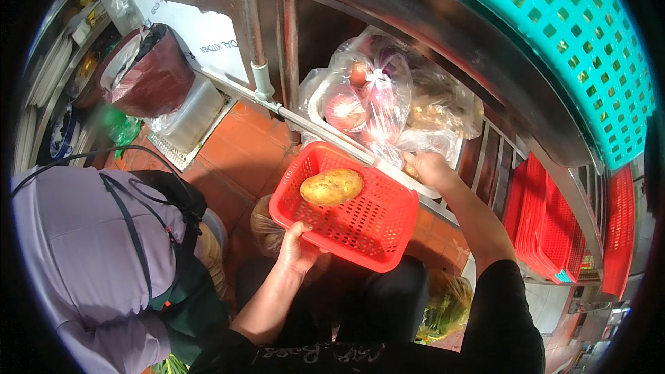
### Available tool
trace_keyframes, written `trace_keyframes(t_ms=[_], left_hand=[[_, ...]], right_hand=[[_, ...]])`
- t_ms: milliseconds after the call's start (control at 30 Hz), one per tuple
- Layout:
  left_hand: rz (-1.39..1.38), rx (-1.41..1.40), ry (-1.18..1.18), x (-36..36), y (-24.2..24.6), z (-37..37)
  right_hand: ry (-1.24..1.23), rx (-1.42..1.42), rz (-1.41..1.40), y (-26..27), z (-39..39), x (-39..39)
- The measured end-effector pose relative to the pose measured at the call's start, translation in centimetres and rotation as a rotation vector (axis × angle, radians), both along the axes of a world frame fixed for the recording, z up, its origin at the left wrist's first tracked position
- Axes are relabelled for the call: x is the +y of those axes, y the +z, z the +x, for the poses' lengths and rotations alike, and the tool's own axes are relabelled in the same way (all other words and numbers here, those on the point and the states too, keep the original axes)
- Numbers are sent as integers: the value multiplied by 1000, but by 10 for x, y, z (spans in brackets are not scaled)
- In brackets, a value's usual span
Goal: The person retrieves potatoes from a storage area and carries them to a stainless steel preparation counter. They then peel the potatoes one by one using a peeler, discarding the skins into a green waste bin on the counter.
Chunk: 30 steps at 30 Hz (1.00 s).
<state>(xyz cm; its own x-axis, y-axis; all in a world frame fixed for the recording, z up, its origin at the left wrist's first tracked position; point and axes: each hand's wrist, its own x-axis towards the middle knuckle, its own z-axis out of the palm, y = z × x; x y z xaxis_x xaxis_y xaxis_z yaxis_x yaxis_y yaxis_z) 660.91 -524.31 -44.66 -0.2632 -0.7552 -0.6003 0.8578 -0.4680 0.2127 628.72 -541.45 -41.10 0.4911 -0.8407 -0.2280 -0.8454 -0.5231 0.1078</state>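
My left hand (300, 253) grips the near left rim of a red perforated plastic basket (358, 239), thumb over the edge. A single yellow-brown potato (331, 187) lies in the basket's far left part. On the right, my right hand (430, 168) reaches into a white tray (318, 109) on the low shelf, beside clear plastic bags. Something brownish shows at its fingertips, but whether it is gripped is hard to make out. One knotted clear bag (382, 93) holds reddish round produce, some in foam netting. Behind it sits another bag (441, 106) with brownish contents.
A person in a lilac top (104, 239) is close on my left. Stacked red baskets (545, 223) stand at right, under a turquoise perforated basket (561, 36). A steel shelf edge (467, 57) overhangs the tray. Bagged greens (447, 306) lie by my right knee.
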Motion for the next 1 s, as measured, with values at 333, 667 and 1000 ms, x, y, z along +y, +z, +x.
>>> trace_keyframes(t_ms=[333,667,1000], left_hand=[[-61,-25,-66,3,-15,6],[-16,-8,-17,-3,-8,-9],[-92,-45,25,-6,-8,-3]], right_hand=[[-586,-1208,397,67,-8,29],[-68,-934,683,86,63,104],[-591,-292,-146,123,-26,39]])
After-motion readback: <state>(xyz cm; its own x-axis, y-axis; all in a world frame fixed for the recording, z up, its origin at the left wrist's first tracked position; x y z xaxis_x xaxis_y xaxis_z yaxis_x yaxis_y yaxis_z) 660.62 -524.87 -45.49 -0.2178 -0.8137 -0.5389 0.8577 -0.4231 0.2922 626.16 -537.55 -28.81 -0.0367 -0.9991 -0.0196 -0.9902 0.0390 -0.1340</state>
